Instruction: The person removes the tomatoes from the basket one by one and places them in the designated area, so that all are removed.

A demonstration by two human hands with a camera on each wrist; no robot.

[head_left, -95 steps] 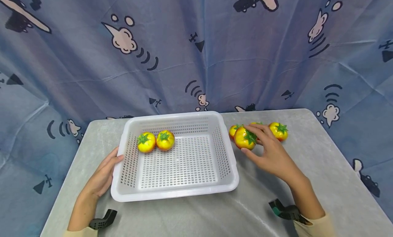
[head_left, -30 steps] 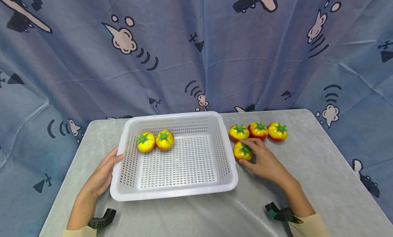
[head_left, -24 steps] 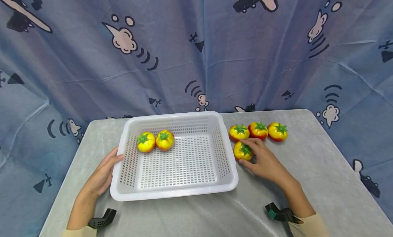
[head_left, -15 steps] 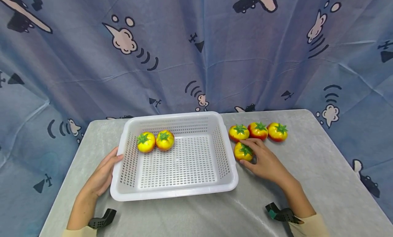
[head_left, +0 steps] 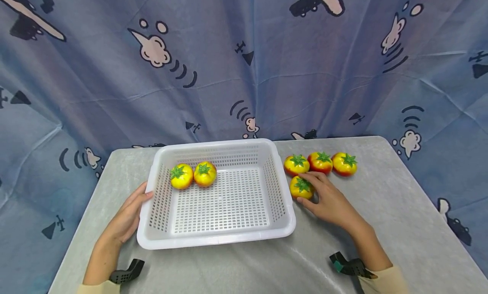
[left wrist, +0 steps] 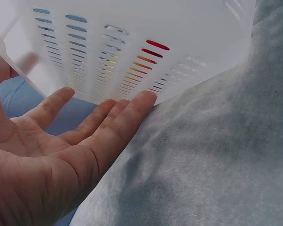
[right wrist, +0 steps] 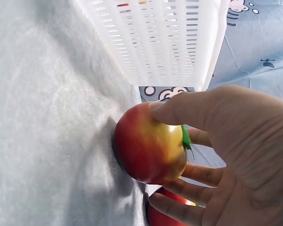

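Note:
In the head view my left hand point(head_left: 127, 215) holds the left side of a white perforated plastic basket point(head_left: 217, 239). Its thumb laps over the rim, while the fingers point(left wrist: 125, 122) lie along the outer wall. Two yellow-red tomatoes point(head_left: 181, 176) with green leafy tops sit side by side inside, at the back left. Just right of the basket, my right hand point(head_left: 331, 201) grips another tomato point(head_left: 300, 188) between thumb and fingers. The right wrist view has this tomato point(right wrist: 144, 146) at the table surface, its red underside showing and its green top partly hidden.
Three more tomatoes point(head_left: 321, 162) stand in a row on the grey table point(head_left: 396, 201) behind my right hand. One of them, a red tomato point(right wrist: 165, 214), shows below the fingers in the right wrist view. A blue patterned curtain point(head_left: 228, 65) hangs behind the table.
My right hand has brought the raised tomato down toward me, onto the table in front of the row. Since half a second ago the tomato has turned slightly. The left hand stays put.

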